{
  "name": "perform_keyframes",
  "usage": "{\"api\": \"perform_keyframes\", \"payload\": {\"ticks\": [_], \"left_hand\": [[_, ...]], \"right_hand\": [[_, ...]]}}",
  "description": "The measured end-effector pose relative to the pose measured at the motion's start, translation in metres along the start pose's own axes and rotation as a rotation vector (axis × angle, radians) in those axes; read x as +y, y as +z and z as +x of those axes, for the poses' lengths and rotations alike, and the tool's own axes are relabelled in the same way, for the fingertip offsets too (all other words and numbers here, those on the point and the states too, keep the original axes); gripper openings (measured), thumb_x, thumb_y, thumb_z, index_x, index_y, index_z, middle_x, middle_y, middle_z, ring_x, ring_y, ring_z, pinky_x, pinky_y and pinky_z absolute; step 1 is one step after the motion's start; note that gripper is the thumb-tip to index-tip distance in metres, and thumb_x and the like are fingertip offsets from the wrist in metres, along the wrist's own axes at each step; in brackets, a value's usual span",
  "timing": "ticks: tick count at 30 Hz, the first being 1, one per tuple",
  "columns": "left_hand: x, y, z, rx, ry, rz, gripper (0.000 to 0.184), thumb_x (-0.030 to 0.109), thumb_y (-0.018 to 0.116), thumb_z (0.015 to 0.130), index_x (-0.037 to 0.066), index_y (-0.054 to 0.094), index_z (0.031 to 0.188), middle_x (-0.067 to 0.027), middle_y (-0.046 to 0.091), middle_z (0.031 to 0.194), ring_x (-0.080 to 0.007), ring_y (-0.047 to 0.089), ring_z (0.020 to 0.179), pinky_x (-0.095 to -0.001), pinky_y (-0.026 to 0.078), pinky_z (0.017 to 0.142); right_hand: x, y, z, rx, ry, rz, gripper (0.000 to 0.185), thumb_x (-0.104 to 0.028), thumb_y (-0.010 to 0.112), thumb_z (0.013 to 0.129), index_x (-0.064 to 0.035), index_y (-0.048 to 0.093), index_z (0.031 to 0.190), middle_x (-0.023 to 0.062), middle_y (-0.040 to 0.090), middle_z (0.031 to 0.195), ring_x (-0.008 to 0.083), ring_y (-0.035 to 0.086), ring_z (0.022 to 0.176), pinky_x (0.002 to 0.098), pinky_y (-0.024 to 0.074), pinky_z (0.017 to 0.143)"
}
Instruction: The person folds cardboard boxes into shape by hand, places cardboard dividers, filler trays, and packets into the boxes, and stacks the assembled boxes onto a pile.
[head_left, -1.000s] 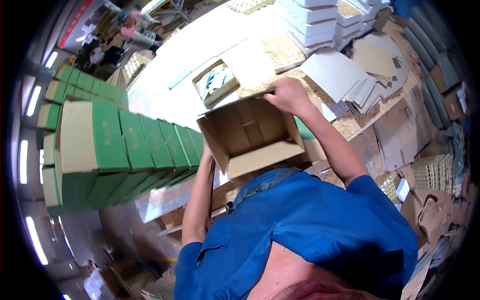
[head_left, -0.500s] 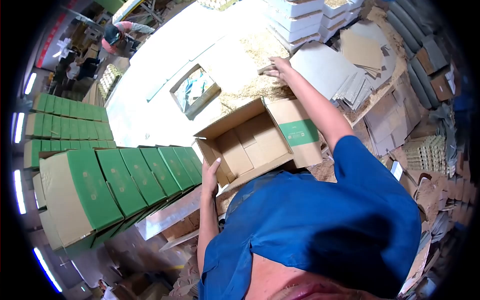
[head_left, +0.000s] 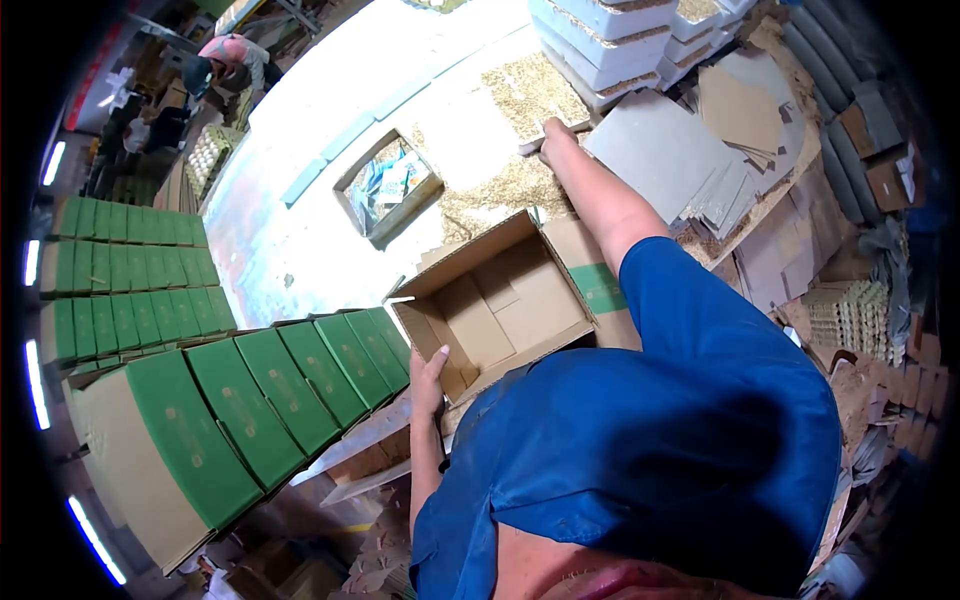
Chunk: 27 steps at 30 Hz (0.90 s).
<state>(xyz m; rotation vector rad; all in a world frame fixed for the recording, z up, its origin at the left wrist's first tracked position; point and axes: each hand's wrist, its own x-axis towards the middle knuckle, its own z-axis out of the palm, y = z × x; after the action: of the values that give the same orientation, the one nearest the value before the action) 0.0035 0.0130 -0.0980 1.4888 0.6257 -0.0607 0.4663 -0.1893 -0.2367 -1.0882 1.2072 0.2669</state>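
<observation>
An open, empty cardboard box (head_left: 505, 300) lies tilted against the front of my body, its opening facing up. My left hand (head_left: 428, 380) grips the box's left wall, thumb inside and fingers hidden outside. Stretched out over the table, my right hand (head_left: 550, 143) is closed on the near edge of a white foam tray (head_left: 590, 125) filled with straw-coloured shavings (head_left: 530, 92). A cardboard piece with a green band (head_left: 597, 288) sits just right of the box.
Green-and-tan boxes (head_left: 270, 400) stand in rows at the left. A shallow box with blue-white packets (head_left: 390, 187) lies on the table. White trays (head_left: 605, 45) are stacked behind, beside grey cardboard sheets (head_left: 660, 145). A person (head_left: 235, 62) bends over at the far left.
My right hand has let go of the box, reached forward and closed at the tray's edge. The box has tilted more upward, with my left hand still on it.
</observation>
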Motion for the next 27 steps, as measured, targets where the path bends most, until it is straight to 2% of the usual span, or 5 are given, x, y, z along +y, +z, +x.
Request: {"api": "perform_keyframes", "payload": {"ticks": [5,9,17,23,27], "left_hand": [[0.003,0.000,0.000,0.004,-0.027,-0.002,0.047,0.019,0.061,0.088,-0.005,0.049,0.128,-0.0145,0.060,0.119,-0.0234,0.055,0.109,-0.0344,0.041,0.098],[0.001,0.000,-0.001,0.012,-0.006,-0.001,0.048,0.020,0.061,0.087,-0.005,0.050,0.127,-0.0142,0.061,0.115,-0.0233,0.056,0.105,-0.0339,0.042,0.095],[0.001,-0.002,-0.001,0.001,0.008,0.001,0.046,0.021,0.061,0.087,-0.005,0.051,0.123,-0.0130,0.061,0.114,-0.0234,0.056,0.103,-0.0347,0.042,0.094],[-0.002,-0.005,-0.002,0.013,-0.048,-0.010,0.051,0.022,0.062,0.087,-0.004,0.048,0.129,-0.0135,0.057,0.121,-0.0239,0.053,0.110,-0.0345,0.039,0.099],[0.000,-0.007,-0.001,0.005,-0.054,0.022,0.052,0.021,0.062,0.088,-0.004,0.046,0.130,-0.0132,0.056,0.121,-0.0236,0.053,0.110,-0.0346,0.039,0.099]], "right_hand": [[-0.006,0.004,-0.025,0.050,0.016,0.091,0.048,-0.027,0.062,0.082,0.0065,0.057,0.115,0.0192,0.063,0.114,0.0299,0.065,0.092,0.0390,0.0525,0.078],[0.011,0.023,0.039,-0.120,-0.026,0.283,0.050,-0.021,0.063,0.080,0.0073,0.053,0.121,0.0215,0.062,0.117,0.0317,0.065,0.097,0.0387,0.0538,0.083],[-0.006,0.007,0.013,-0.078,-0.029,0.100,0.044,-0.011,0.056,0.087,0.0005,0.044,0.128,0.0197,0.056,0.120,0.0351,0.064,0.098,0.0491,0.0559,0.076],[0.000,0.014,0.045,-0.291,-0.023,0.155,0.031,-0.018,0.056,0.083,-0.0006,0.049,0.108,0.0206,0.058,0.104,0.0356,0.061,0.082,0.0561,0.0561,0.072],[-0.005,-0.005,0.032,-0.423,0.114,0.133,0.032,-0.031,0.054,0.077,-0.0026,0.052,0.093,0.0169,0.058,0.083,0.0295,0.055,0.067,0.0409,0.0458,0.055]]}}
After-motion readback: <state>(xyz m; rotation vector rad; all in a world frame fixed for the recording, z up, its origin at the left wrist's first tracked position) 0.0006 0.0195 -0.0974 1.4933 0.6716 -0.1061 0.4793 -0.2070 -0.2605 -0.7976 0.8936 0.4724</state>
